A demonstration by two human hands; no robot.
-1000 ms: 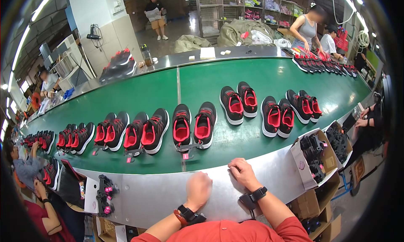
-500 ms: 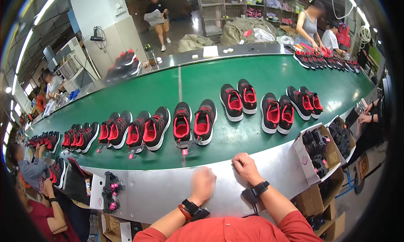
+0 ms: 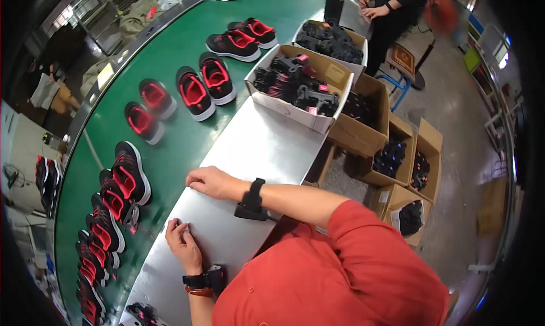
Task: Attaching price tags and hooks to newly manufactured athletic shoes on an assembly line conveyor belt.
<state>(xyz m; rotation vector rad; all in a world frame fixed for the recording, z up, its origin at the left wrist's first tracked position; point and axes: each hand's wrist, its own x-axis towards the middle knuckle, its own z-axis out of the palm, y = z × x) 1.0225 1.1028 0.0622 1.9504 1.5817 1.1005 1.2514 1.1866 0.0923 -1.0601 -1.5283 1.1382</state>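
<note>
My right hand [image 3: 211,181] rests on the metal ledge [image 3: 238,147] along the belt, its fingers curled in with nothing seen in them. Lower on the same ledge lies my left hand [image 3: 184,247], empty, its fingers loosely bent and a little apart. Both wrists wear black strapped devices. On the green belt [image 3: 170,59], the sneakers closest to my left hand are a row of black and red ones [image 3: 131,170]. Beyond my right hand stand a pair of sneakers [image 3: 205,86], a blurred pair [image 3: 149,110] and another pair [image 3: 243,39].
Beside the belt, an open box [image 3: 295,115] holds black plastic pieces with pink tags; a second box [image 3: 359,70] stands behind it. Several cartons [image 3: 357,139] sit lower, right of the ledge. A dark tumbler [image 3: 334,8] and another person's hands [image 3: 374,9] are farther off.
My view has swung to the right and tilted, bringing the boxes and cartons closer to the middle. Both hands stay on the metal ledge. The shoes appear shifted left in view.
</note>
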